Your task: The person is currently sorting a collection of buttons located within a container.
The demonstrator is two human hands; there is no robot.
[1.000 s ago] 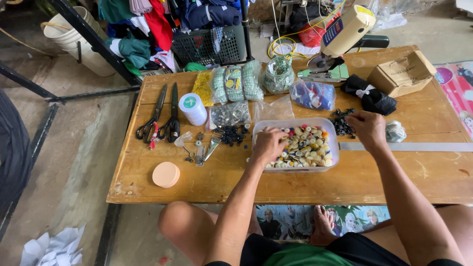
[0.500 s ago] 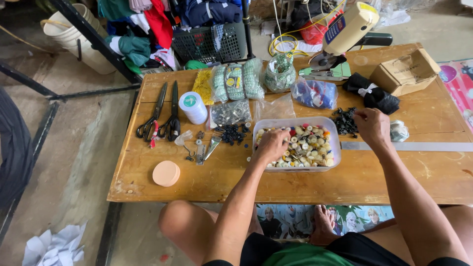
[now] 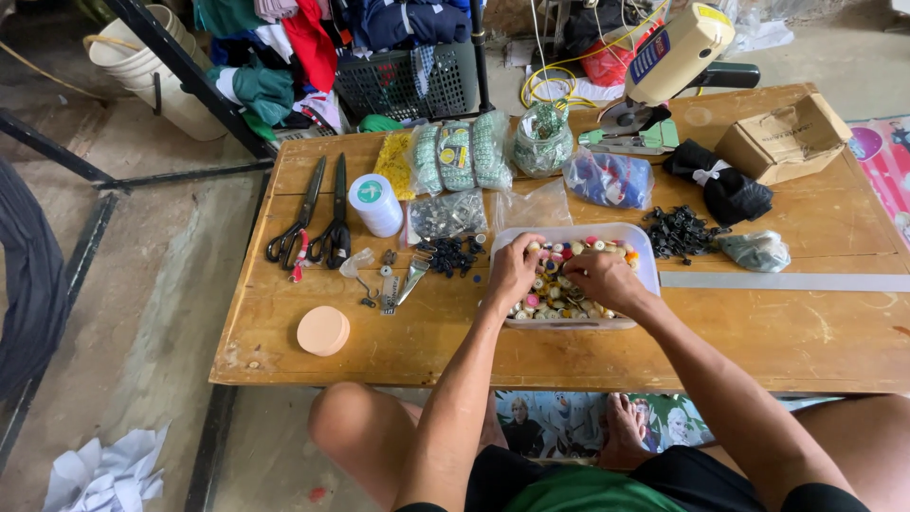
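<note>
Spilling is the risk, because both hands, left hand [image 3: 513, 273] and right hand [image 3: 602, 277], dig with curled, pinching fingers in the clear tub [image 3: 648, 268] of colourful buttons [image 3: 553, 296] (table centre, scissors [image 3: 308, 215] at nine o'clock), which can tip.

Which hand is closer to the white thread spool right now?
Left. The left hand is in the button tub's near-left corner, a short way right of the spool. The right hand is farther right, over the tub's middle.
</note>
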